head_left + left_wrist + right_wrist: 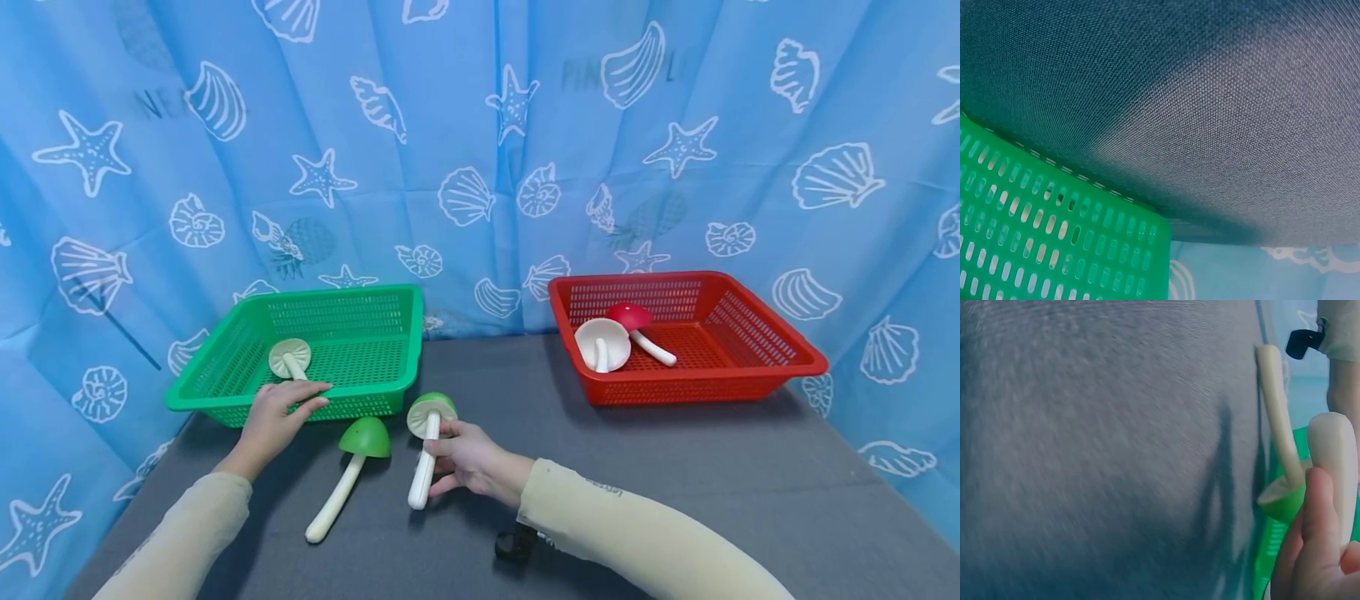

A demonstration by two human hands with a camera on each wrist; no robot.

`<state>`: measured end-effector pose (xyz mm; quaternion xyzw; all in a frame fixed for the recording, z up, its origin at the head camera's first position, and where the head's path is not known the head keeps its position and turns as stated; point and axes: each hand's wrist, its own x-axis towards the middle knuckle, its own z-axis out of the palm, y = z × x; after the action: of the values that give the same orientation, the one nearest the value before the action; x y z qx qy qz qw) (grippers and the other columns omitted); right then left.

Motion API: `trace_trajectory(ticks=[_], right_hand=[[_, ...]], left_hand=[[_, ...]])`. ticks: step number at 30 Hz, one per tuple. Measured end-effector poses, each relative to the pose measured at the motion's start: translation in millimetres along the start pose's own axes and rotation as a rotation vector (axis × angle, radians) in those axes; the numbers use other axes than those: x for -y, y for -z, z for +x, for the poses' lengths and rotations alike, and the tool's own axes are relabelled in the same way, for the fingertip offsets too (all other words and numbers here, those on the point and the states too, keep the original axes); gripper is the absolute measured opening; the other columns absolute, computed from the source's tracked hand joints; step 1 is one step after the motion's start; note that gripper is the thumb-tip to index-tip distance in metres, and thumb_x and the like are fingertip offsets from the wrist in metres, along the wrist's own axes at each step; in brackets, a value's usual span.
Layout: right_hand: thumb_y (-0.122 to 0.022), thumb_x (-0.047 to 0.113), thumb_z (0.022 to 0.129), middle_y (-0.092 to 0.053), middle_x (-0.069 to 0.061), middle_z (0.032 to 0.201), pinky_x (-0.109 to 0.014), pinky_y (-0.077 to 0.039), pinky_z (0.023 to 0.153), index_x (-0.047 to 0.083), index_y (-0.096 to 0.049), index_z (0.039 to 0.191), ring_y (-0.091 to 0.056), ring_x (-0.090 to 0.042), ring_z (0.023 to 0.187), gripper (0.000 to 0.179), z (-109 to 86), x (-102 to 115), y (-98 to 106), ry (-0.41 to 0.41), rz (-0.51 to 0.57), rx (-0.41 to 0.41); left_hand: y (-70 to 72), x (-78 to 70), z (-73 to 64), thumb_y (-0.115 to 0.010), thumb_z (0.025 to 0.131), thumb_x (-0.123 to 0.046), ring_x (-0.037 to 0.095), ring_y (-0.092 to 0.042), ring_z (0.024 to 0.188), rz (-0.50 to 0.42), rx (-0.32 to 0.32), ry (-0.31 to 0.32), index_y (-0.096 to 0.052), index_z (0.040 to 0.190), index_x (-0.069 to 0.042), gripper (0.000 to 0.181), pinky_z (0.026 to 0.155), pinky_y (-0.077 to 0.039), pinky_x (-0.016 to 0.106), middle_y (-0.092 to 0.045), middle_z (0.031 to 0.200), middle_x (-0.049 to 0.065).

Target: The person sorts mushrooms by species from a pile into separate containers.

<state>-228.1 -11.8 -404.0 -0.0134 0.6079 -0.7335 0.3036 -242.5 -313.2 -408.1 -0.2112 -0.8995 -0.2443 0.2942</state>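
My right hand (472, 458) grips a toy mushroom by its white stem (424, 467), its green cap (433, 410) pointing toward the back and its pale underside facing up. In the right wrist view the fingers (1319, 519) lie along that stem. My left hand (279, 421) is at the front rim of the green basket (408, 350), fingers extended, nothing between them. Inside that basket lies a mushroom with a pale underside (289, 357), its stem toward my left hand. Between the hands a second green-capped mushroom (347, 483) lies on the table.
At the back right stands a red basket (705, 379) holding a red-capped mushroom (632, 316) and one with its white underside showing (602, 343). A grey cloth (675, 500) covers the table. Behind hangs a blue curtain (465, 125) with white shells and starfish.
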Motion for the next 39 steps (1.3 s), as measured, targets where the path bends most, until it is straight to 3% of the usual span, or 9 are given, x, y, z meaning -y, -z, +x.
trace_trajectory(ticks=[4, 10, 19, 29, 39], right_hand=[[-0.052, 0.002, 0.1, -0.059, -0.027, 0.113, -0.044, -0.058, 0.063, -0.004, -0.039, 0.139, -0.066, -0.023, 0.081, 0.042, -2.4, 12, 5, 0.001, 0.005, 0.003], [-0.051, 0.003, 0.1, -0.059, -0.024, 0.113, -0.041, -0.058, 0.061, -0.004, -0.04, 0.14, -0.067, -0.025, 0.086, 0.042, -5.9, 26, 8, 0.011, -0.012, 0.004], [-0.052, 0.004, 0.101, -0.054, -0.029, 0.124, -0.036, -0.058, 0.057, -0.002, -0.036, 0.144, -0.066, -0.024, 0.086, 0.047, -5.9, 43, 9, 0.011, 0.003, -0.006], [-0.052, 0.006, 0.101, -0.057, -0.027, 0.123, -0.038, -0.058, 0.059, 0.0, -0.037, 0.145, -0.065, -0.03, 0.099, 0.047, -5.1, 60, 9, 0.022, 0.016, -0.026], [-0.053, 0.004, 0.1, -0.06, -0.023, 0.118, -0.033, -0.057, 0.052, 0.002, -0.038, 0.145, -0.063, -0.032, 0.1, 0.047, -1.7, 72, 6, 0.051, 0.028, -0.044]], left_hand=[[0.9, 0.7, -0.1, -0.07, 0.089, -0.015, 0.033, -0.064, 0.096, 0.003, 0.01, 0.004, -0.073, 0.112, -0.008, 0.024, 0.081, -0.035, 0.05, -0.071, 0.104, 0.012], [4.7, -2.1, -1.2, -0.071, 0.087, -0.005, 0.041, -0.061, 0.101, 0.018, 0.049, 0.039, -0.072, 0.113, -0.003, 0.026, 0.095, -0.029, 0.066, -0.07, 0.106, 0.018], [5.5, -3.2, -1.9, -0.071, 0.087, -0.006, 0.043, -0.061, 0.102, 0.012, 0.063, 0.055, -0.072, 0.113, -0.003, 0.026, 0.096, -0.026, 0.07, -0.069, 0.107, 0.018], [4.2, -2.4, -0.1, -0.072, 0.085, -0.004, 0.036, -0.064, 0.097, 0.044, 0.045, 0.018, -0.072, 0.111, -0.004, 0.026, 0.081, -0.036, 0.05, -0.071, 0.105, 0.014], [2.8, -1.7, 1.7, -0.072, 0.086, -0.005, 0.036, -0.064, 0.098, 0.033, 0.045, 0.016, -0.072, 0.113, -0.004, 0.027, 0.08, -0.036, 0.049, -0.07, 0.106, 0.014]])
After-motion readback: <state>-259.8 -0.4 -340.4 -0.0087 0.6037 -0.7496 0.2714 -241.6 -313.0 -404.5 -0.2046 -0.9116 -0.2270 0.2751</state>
